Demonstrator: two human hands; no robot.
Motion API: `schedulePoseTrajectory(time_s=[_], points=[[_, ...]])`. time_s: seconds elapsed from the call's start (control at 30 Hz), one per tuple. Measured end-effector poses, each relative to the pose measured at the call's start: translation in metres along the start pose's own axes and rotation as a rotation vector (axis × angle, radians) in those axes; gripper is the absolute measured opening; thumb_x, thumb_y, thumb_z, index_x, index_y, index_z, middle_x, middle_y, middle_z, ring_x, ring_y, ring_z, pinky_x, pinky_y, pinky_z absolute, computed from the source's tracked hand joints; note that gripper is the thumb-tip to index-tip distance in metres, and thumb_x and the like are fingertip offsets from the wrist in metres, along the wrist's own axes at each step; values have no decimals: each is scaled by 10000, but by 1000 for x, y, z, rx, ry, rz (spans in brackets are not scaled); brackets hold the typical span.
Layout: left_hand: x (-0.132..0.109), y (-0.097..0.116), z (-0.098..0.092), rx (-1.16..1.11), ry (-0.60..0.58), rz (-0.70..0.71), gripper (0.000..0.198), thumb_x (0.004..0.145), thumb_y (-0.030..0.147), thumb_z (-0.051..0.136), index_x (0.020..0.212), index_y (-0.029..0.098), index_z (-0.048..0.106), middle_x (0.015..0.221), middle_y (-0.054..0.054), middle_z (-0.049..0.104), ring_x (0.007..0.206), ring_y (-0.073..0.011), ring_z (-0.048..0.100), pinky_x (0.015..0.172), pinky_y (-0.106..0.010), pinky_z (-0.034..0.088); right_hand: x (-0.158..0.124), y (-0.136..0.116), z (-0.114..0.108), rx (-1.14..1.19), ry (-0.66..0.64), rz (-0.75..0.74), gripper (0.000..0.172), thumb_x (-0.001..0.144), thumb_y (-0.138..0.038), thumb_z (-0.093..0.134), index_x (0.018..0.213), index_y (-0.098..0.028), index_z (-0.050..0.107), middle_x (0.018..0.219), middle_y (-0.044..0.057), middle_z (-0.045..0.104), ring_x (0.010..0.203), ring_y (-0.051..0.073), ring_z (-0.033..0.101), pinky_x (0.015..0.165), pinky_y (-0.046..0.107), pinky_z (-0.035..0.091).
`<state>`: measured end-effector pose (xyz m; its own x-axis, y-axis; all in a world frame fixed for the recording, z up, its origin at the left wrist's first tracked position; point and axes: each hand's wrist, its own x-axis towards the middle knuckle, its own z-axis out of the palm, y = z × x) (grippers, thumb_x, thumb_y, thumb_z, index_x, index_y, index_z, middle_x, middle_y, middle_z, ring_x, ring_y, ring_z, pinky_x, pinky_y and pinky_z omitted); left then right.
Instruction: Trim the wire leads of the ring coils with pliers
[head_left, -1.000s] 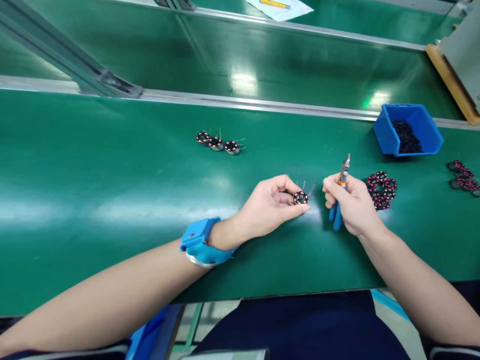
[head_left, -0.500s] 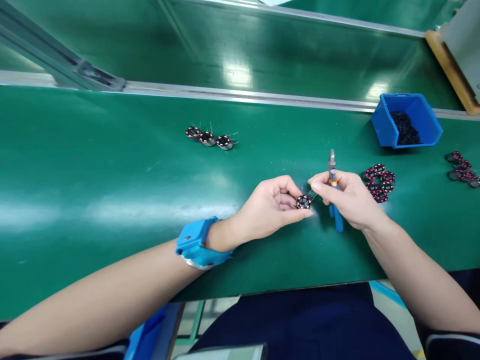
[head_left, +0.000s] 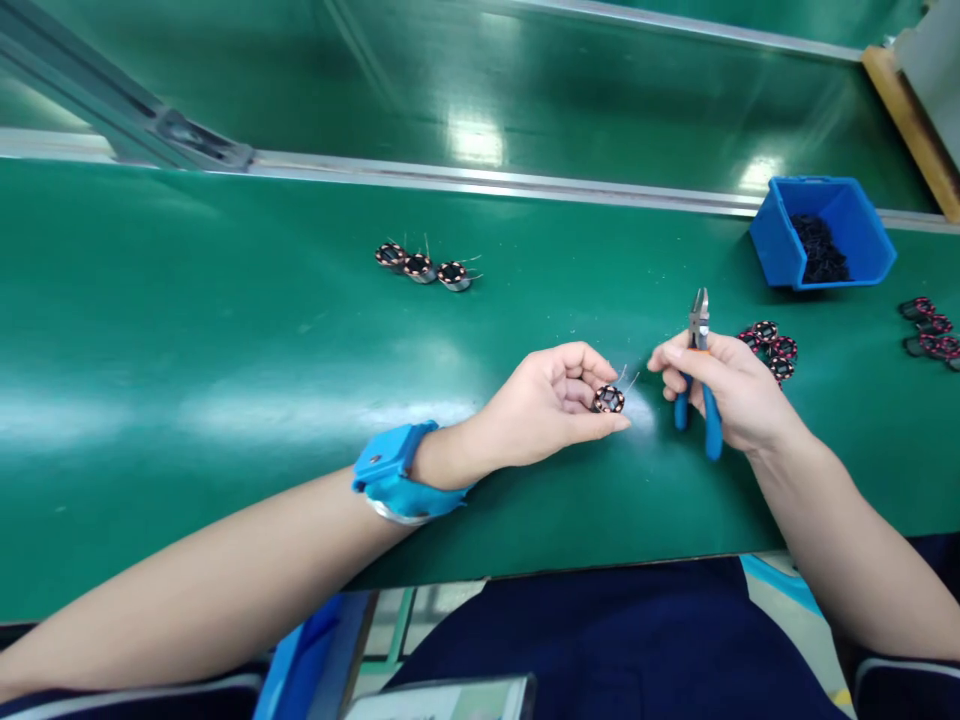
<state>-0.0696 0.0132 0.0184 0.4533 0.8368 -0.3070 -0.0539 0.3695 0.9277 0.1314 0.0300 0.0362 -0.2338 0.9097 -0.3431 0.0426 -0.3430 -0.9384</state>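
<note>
My left hand (head_left: pixel 555 405) pinches a small round wound coil (head_left: pixel 608 399) with thin wire leads sticking up, just above the green bench mat (head_left: pixel 225 380). A blue wrist strap (head_left: pixel 397 472) sits on that wrist. My right hand (head_left: pixel 731 390) is closed round blue-handled cutting pliers (head_left: pixel 699 370), jaws pointing up, a short gap to the right of the coil. The pliers do not touch the coil.
Three similar coils (head_left: pixel 420 267) lie in a row farther back on the mat. A cluster of pink-and-black coils (head_left: pixel 772 342) lies behind my right hand, more coils (head_left: pixel 930 328) at the right edge. A blue bin (head_left: pixel 821 245) holds black parts. A metal rail (head_left: pixel 480 185) borders the conveyor.
My right hand had moved in to touch the coil's leads, then drew back to the right with the pliers. The left hand stays put with the coil.
</note>
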Motion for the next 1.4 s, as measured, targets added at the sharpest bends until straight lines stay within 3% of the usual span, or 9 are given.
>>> schedulePoseTrajectory(time_s=[0.23, 0.53, 0.6, 0.73, 0.9, 0.97, 1.13, 1.27, 1.4], points=[[6, 4, -15, 20, -146, 10, 384, 639, 158, 787, 979, 95, 619, 777, -29, 629, 665, -85, 594, 601, -195, 519, -11, -4, -12, -210, -432, 210, 348, 781, -444, 638, 640, -127, 609, 549, 28, 572, 480, 84, 525, 529, 214, 442], [7, 7, -21, 116, -199, -10, 384, 692, 250, 757, 1018, 101, 619, 882, -74, 663, 642, -113, 627, 625, -261, 561, -12, -5, -10, -354, -580, 235, 382, 811, -466, 596, 636, -126, 584, 559, 25, 582, 476, 73, 535, 507, 187, 439], [7, 6, -23, 263, -103, 109, 382, 707, 287, 742, 1016, 98, 624, 932, -97, 676, 709, -143, 648, 634, -263, 553, -12, -6, -9, -371, -594, 232, 352, 820, -438, 588, 654, -127, 578, 576, 19, 587, 482, 69, 537, 507, 183, 439], [4, 9, -43, 917, 305, 449, 430, 778, 346, 667, 1138, 112, 640, 997, -96, 691, 863, -216, 656, 784, -350, 536, -17, -12, -3, -452, -687, 190, 277, 841, -361, 563, 704, -121, 580, 607, 4, 593, 506, 55, 545, 506, 158, 426], [5, 18, -65, 1438, 638, 560, 589, 775, 395, 668, 1268, 97, 547, 1204, -146, 613, 1177, -363, 521, 1018, -529, 381, -23, -22, 11, -614, -814, 147, 244, 861, -315, 558, 710, -123, 555, 600, -20, 555, 511, 41, 496, 480, 153, 370], [11, 16, -54, 1399, 609, 687, 530, 779, 372, 674, 1215, 95, 556, 1246, -153, 583, 1186, -329, 517, 1033, -488, 379, -25, -25, 15, -689, -870, 53, 263, 869, -316, 552, 688, -127, 534, 556, -41, 480, 499, 32, 417, 469, 164, 322], [44, -2, 15, 1141, 85, 691, 429, 784, 369, 663, 1129, 126, 587, 1118, -98, 637, 1025, -247, 570, 893, -398, 441, -30, -26, 16, -693, -1008, -67, 260, 876, -355, 528, 748, -130, 529, 594, -47, 470, 511, 33, 398, 465, 179, 316], [74, -4, 67, 1195, 36, 593, 548, 646, 539, 763, 988, 139, 610, 990, -90, 628, 918, -263, 527, 788, -404, 412, -32, -22, 13, -681, -1012, -66, 269, 863, -396, 522, 825, -130, 541, 666, -39, 523, 544, 35, 437, 486, 177, 343], [86, -3, 82, 1153, 23, 621, 291, 732, 388, 710, 852, 142, 610, 885, -66, 624, 841, -226, 513, 758, -388, 397, -31, -22, 9, -643, -971, -46, 260, 854, -387, 538, 835, -128, 554, 674, -37, 531, 559, 41, 438, 508, 188, 351]])
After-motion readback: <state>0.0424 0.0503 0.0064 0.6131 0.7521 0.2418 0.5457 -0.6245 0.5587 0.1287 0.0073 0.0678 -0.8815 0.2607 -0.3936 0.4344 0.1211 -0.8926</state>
